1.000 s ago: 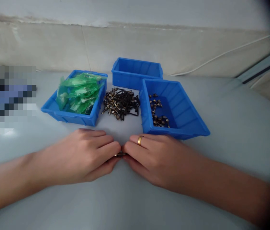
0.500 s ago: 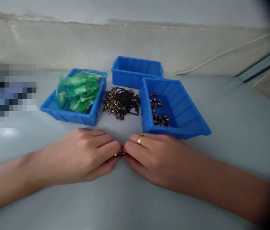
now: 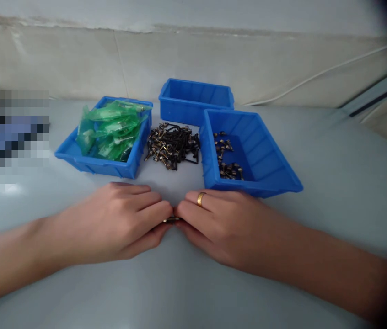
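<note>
My left hand (image 3: 128,219) and my right hand (image 3: 214,224) meet fingertip to fingertip above the grey table. Between them both pinch one small metal screw (image 3: 171,220), which lies level; its ends are mostly hidden by the fingers. A gold ring (image 3: 200,199) is on a finger of my right hand. Just beyond the hands lies a loose pile of dark and brassy screws (image 3: 174,144). To the right of the pile, a blue bin (image 3: 265,153) holds several similar screws (image 3: 229,171).
At the left, another blue bin (image 3: 111,168) contains green plastic bags (image 3: 114,125). A third blue bin (image 3: 196,109) stands behind the pile, near the wall. A white cable (image 3: 303,82) runs along the wall at the right. Something pixelated (image 3: 8,137) is at the far left.
</note>
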### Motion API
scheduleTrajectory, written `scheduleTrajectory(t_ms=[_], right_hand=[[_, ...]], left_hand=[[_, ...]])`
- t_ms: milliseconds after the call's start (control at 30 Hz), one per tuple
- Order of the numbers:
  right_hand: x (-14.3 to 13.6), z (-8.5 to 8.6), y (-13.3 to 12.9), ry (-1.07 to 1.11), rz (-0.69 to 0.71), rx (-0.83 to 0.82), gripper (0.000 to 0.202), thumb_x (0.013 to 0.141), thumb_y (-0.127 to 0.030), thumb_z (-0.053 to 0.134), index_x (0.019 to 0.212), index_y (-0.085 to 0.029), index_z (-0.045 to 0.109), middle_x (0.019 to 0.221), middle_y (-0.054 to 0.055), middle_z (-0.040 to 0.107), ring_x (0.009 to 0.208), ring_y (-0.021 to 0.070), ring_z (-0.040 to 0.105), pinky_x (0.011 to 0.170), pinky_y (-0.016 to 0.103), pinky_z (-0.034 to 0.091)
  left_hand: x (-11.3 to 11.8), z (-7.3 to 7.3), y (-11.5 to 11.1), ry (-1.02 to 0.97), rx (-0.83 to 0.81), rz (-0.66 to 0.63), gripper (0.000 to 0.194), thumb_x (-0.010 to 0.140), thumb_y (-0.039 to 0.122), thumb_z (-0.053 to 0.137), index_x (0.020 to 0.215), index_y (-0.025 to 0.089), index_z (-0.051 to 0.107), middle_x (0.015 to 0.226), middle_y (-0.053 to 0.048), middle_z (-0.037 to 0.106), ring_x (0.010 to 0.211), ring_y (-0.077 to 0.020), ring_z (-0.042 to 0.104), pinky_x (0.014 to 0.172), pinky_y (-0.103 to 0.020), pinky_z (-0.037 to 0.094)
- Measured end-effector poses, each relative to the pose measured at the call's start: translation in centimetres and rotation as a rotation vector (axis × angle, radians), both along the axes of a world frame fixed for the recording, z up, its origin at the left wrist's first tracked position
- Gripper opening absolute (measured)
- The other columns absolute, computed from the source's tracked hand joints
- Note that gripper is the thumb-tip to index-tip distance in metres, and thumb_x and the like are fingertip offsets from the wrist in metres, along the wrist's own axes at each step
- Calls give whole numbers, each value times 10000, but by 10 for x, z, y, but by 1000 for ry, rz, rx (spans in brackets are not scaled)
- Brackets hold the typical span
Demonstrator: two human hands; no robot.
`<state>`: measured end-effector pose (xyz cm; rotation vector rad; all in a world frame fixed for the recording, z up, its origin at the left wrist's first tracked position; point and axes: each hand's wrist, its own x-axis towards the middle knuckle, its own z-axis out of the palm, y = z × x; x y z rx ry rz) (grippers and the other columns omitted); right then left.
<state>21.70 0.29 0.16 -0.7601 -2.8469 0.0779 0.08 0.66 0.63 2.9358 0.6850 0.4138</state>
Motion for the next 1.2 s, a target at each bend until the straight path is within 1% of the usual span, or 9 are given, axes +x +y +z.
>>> scheduleTrajectory(t_ms=[367,633,1200], right_hand=[[-1,0,0,0,1,0,88,913,-144,495,834,-172,522,758,26,580,642,185,556,512,310,343],[0,0,0,-7,-3,0,84,911,-147,500,836,-173,524,762,25,579,642,186,557,508,313,340],[0,2,-1,-24,-4,-14,99,908,-127,477,835,-170,527,757,29,583,644,178,553,510,302,336]], left_hand=[[-1,1,-1,7,-16,7,286,975,197,396,734,153,543,652,-10,506,592,-162,469,550,-297,321],[0,0,0,-2,5,7,298,980,197,381,727,160,534,641,-4,498,578,-157,458,539,-292,312],[0,1,0,6,5,10,310,980,207,376,719,159,536,639,-6,504,570,-155,468,527,-291,323]])
